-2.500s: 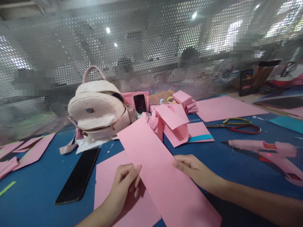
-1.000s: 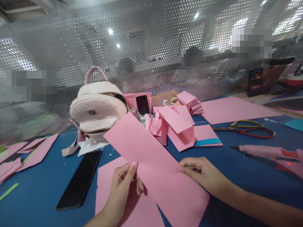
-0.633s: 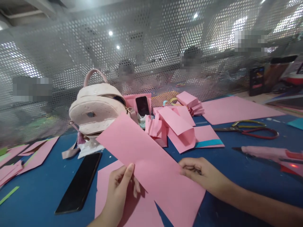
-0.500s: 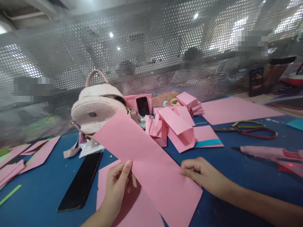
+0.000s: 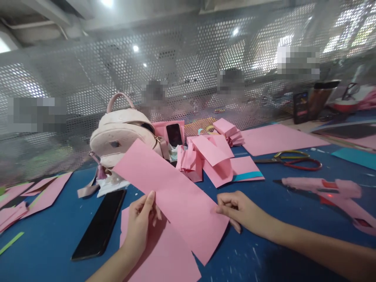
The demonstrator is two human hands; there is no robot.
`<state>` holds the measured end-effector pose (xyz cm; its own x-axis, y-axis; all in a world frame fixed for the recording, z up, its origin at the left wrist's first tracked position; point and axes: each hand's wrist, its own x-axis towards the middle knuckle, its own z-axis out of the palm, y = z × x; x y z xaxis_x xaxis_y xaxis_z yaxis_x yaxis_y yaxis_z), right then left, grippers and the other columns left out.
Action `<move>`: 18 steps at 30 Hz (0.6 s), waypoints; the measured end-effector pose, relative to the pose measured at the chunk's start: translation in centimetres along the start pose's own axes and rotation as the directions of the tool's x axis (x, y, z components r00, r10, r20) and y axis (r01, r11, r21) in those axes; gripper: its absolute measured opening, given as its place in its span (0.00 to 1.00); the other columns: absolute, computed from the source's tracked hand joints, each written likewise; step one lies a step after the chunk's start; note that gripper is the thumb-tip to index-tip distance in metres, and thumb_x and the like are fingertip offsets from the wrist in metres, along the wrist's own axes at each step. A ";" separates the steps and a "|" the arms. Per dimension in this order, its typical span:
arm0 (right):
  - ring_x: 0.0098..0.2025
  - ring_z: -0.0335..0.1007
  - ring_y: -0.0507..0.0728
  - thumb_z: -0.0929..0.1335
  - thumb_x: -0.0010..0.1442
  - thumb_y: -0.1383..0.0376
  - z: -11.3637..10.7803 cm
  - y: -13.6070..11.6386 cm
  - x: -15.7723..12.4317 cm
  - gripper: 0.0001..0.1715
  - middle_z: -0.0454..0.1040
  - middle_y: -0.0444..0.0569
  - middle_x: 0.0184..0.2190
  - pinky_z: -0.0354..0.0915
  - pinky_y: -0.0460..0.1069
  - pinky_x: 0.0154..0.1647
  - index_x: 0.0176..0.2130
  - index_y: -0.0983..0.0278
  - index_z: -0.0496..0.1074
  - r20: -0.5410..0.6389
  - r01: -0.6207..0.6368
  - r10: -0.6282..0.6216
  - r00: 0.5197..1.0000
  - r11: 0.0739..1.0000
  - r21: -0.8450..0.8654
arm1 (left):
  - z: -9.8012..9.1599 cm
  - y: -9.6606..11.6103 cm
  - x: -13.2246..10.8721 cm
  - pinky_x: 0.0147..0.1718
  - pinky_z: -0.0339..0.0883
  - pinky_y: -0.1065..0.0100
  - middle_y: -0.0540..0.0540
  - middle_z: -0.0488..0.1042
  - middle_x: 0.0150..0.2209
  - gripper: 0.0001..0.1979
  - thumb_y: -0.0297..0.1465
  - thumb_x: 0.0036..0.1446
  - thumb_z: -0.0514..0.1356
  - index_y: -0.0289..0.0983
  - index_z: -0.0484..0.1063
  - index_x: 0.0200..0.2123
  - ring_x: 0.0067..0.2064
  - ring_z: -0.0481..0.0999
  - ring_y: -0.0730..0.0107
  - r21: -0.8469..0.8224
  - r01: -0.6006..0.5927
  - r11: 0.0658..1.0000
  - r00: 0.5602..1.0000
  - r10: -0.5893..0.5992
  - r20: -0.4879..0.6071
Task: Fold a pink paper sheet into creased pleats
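A long strip of pink paper (image 5: 173, 192) is held aslant above the table between my two hands. My left hand (image 5: 143, 215) pinches its near left edge, thumb on top. At its right edge, toward the near end, my right hand (image 5: 235, 207) grips it between thumb and fingers. Beneath the strip lies a larger pink sheet (image 5: 164, 250), partly covered by it and by my left hand. A black phone (image 5: 101, 223) lies flat to the left of my left hand.
A pale backpack (image 5: 125, 133) stands behind the strip. Folded pink paper pieces (image 5: 217, 156) are piled beyond my right hand. Scissors (image 5: 290, 159) and a pink glue gun (image 5: 326, 188) with a lit red light lie to the right. A perforated metal screen (image 5: 188, 70) borders the blue table (image 5: 53, 231).
The strip's near end has risen and shifted left, so its whole near corner now shows. Both hands moved slightly left with it. The camera view swung right, revealing more of the glue gun.
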<state>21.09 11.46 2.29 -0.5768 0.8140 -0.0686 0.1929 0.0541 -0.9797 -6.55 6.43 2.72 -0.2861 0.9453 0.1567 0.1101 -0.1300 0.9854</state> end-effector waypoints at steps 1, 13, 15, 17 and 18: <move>0.12 0.55 0.48 0.70 0.59 0.46 0.0 0.2 -0.1 0.30 0.57 0.35 0.09 0.51 0.43 0.16 0.21 0.60 0.57 -0.004 0.006 -0.006 1.000 1.000 -0.005 | 0.0 0.0 0.0 0.20 0.54 0.75 0.52 0.62 0.14 0.29 0.45 0.66 0.58 0.36 0.66 0.15 0.18 0.58 0.77 -0.008 -0.001 1.000 1.000 0.001 -0.007; 0.24 0.76 0.55 0.78 0.48 0.52 0.2 -1.0 0.1 0.21 0.79 0.48 0.22 0.69 0.49 0.30 0.28 0.65 0.72 0.058 -0.008 0.000 0.998 0.991 0.133 | 0.4 0.4 0.2 0.16 0.58 0.74 0.52 0.60 0.13 0.28 0.50 0.57 0.63 0.36 0.67 0.14 0.15 0.58 0.77 -0.151 0.050 0.987 0.998 -0.057 -0.042; 0.23 0.75 0.56 0.77 0.49 0.50 0.3 -1.0 0.0 0.22 0.79 0.49 0.22 0.68 0.49 0.29 0.27 0.64 0.70 0.074 -0.017 0.007 0.997 0.990 0.142 | 0.2 0.1 0.3 0.16 0.58 0.75 0.53 0.60 0.13 0.28 0.49 0.58 0.64 0.36 0.67 0.14 0.15 0.58 0.78 -0.172 0.059 0.983 0.998 -0.064 -0.026; 0.20 0.73 0.55 0.74 0.53 0.47 0.3 -0.9 -0.2 0.24 0.79 0.49 0.20 0.67 0.49 0.27 0.26 0.63 0.68 0.093 -0.006 -0.007 0.996 0.990 0.141 | 0.0 -0.2 0.4 0.18 0.59 0.75 0.53 0.60 0.13 0.29 0.49 0.59 0.63 0.36 0.67 0.14 0.16 0.59 0.77 -0.192 0.069 0.979 0.998 -0.069 0.005; 0.19 0.72 0.54 0.72 0.56 0.45 0.3 -0.8 -0.2 0.26 0.78 0.49 0.19 0.65 0.48 0.26 0.25 0.63 0.68 0.095 0.010 -0.022 0.995 0.992 0.128 | -0.1 -0.3 0.4 0.19 0.60 0.74 0.52 0.60 0.13 0.29 0.48 0.60 0.62 0.36 0.67 0.14 0.16 0.61 0.77 -0.202 0.075 0.977 0.997 -0.071 0.027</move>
<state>20.84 11.10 3.07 -0.6536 0.7541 -0.0647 0.0840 -0.0127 -0.9964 -6.78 6.83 2.49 -0.2674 0.9599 0.0845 -0.1058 -0.1164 0.9876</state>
